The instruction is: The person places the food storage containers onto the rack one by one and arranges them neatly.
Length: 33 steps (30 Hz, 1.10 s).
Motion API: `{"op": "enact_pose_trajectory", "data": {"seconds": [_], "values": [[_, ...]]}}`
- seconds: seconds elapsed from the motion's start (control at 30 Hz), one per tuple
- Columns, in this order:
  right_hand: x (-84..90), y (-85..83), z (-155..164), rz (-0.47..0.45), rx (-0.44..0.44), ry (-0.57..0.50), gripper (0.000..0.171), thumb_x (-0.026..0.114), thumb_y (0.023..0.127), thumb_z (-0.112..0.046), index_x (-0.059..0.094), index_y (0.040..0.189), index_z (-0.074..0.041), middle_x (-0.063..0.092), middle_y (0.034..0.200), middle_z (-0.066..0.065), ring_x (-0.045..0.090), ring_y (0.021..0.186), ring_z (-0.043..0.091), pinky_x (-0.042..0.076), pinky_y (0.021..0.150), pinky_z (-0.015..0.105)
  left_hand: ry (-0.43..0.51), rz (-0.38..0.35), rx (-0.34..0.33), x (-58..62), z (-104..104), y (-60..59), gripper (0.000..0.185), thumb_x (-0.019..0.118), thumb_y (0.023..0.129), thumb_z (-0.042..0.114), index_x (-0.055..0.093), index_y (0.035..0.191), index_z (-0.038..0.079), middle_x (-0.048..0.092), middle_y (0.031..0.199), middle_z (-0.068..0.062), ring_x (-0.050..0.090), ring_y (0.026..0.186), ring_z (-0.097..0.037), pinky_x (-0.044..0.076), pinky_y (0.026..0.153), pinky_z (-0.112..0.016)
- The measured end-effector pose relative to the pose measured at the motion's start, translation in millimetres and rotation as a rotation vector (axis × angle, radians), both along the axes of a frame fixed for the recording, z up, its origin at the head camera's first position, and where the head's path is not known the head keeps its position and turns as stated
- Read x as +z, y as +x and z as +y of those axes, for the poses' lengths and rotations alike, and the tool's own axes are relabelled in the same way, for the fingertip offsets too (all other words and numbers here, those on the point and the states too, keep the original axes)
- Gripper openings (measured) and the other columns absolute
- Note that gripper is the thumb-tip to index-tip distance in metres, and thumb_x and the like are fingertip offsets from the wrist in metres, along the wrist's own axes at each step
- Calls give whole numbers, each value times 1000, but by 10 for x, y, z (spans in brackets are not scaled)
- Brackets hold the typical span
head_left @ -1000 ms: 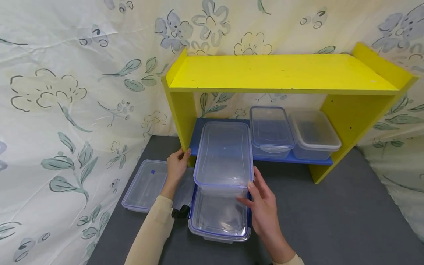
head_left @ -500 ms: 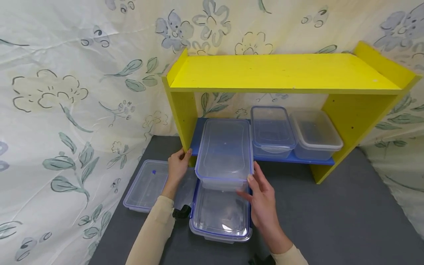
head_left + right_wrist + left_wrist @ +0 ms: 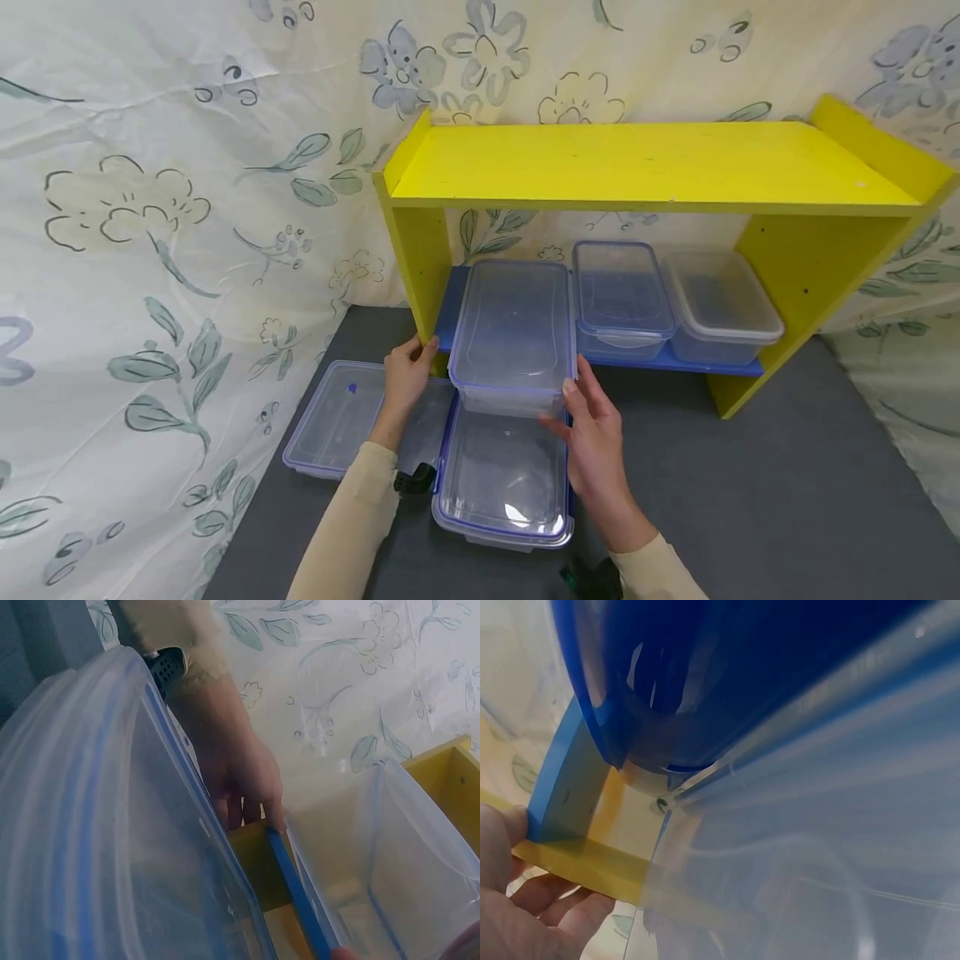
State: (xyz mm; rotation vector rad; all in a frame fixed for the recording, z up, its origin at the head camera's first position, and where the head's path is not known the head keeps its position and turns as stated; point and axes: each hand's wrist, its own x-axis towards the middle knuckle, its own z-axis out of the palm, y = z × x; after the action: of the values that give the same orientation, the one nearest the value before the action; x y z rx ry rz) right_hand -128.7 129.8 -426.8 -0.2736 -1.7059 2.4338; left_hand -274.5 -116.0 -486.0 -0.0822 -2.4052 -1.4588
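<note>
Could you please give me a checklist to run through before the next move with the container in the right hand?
1. Right hand on the large container: ok, it holds the front right corner.
2. Left hand on the shelf unit: ok, it grips the lower front left corner.
3. Large container fully over the blue board: not ok, its front juts past the edge.
4. Gap to the blue-rimmed container on its right: cannot tell, they may touch.
5. Clearance above the lower container: cannot tell, the head view overlaps them.
</note>
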Motion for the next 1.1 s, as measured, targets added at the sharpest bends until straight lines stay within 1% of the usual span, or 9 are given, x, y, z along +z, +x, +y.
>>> {"op": "enact_pose_trajectory", "data": {"seconds": [0.2,0.37,0.57,0.7,0.8,0.9,1.0,1.1], "values": [[-4,-87,10,-11,-10,1,52,51,102,-26,35,151,-28,41,152,-6,55,118,10,57,80,31,7,9,-8,9,18,7,28,61,96,32,72,90,8,67,71,-17,52,58,-18,39,51,-27],[-20,-156,-23,-16,-21,-8,51,51,102,-27,35,151,-29,39,153,-6,50,125,16,57,81,32,14,14,4,10,-15,29,27,61,96,32,72,89,8,64,68,-13,51,57,-18,39,51,-27],[-7,-228,-25,-17,-46,8,53,51,101,-28,34,151,-27,33,157,-2,43,133,23,57,81,31,8,-5,-7,16,-13,31,29,61,96,35,72,91,8,68,73,-17,54,62,-20,41,54,-27],[3,-282,-24,-20,-56,16,52,51,101,-30,34,151,-29,34,156,-1,42,132,22,57,82,31,15,-16,-2,13,-2,29,29,61,95,35,73,93,8,68,75,-19,54,62,-20,41,54,-27],[16,-322,-34,-24,-68,9,50,50,102,-30,35,150,-30,36,154,-2,44,127,18,56,83,31,25,-20,-2,16,4,31,29,61,95,34,73,94,8,67,75,-21,54,62,-20,40,53,-27],[27,-369,-58,-27,-85,5,49,49,102,-31,37,149,-32,39,149,0,44,121,15,56,83,30,27,-17,-3,19,4,28,29,61,96,35,73,94,8,67,76,-22,54,62,-20,41,53,-27],[29,-422,-87,-33,-111,-5,47,49,102,-32,38,148,-33,41,144,1,42,118,12,56,82,29,24,-16,-4,20,3,23,30,61,96,35,73,95,8,68,78,-23,55,63,-21,41,54,-27],[28,-463,-117,-34,-142,-22,47,49,102,-31,39,148,-32,42,143,1,41,117,11,56,79,28,24,-17,-7,22,4,18,30,61,96,35,73,95,7,69,80,-24,56,65,-22,42,55,-28]]}}
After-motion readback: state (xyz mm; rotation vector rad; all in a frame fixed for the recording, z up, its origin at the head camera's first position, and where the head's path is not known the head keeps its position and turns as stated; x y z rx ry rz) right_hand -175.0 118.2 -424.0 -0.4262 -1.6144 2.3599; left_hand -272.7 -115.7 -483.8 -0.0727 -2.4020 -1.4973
